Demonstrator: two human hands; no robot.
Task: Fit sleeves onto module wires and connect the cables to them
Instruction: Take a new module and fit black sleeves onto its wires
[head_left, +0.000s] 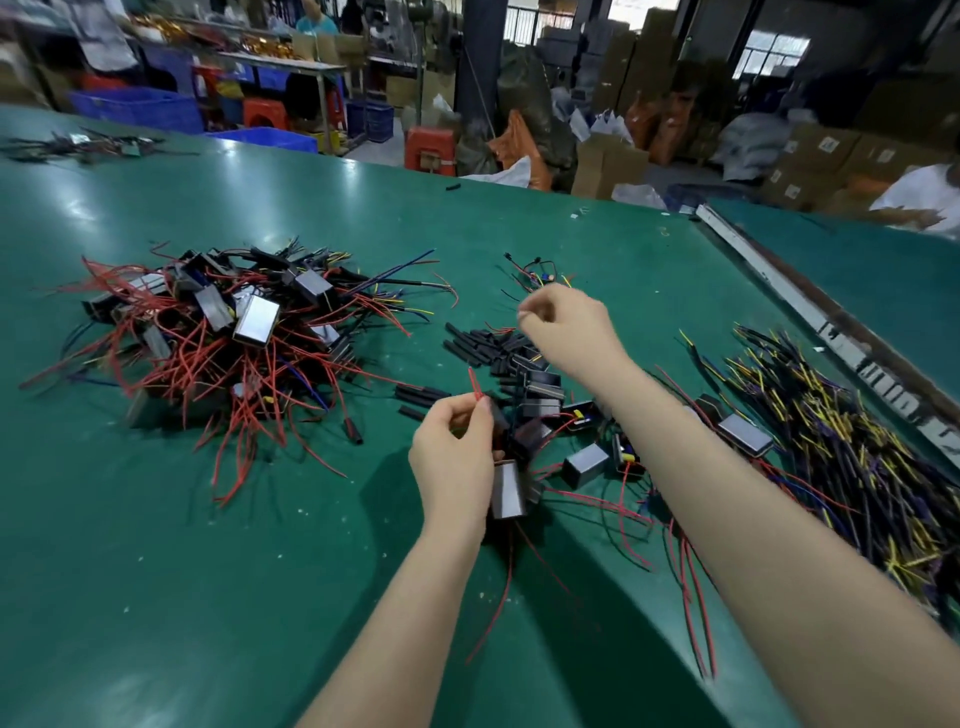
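Note:
My left hand (454, 457) pinches a red wire (475, 383) that sticks up from its fingertips. A black module (508, 491) hangs at that hand's palm side, red leads trailing toward me. My right hand (569, 330) is raised above a heap of short black sleeves (483, 345), fingers curled; whether it holds anything is too blurred to tell. More black modules (584, 464) lie between my forearms.
A large pile of modules with red wires (228, 332) lies at the left of the green table (156, 545). A bundle of black, yellow and blue cables (841, 441) lies at the right. Small connector leads (535, 273) sit beyond my right hand. A metal rail (810, 317) divides the tables.

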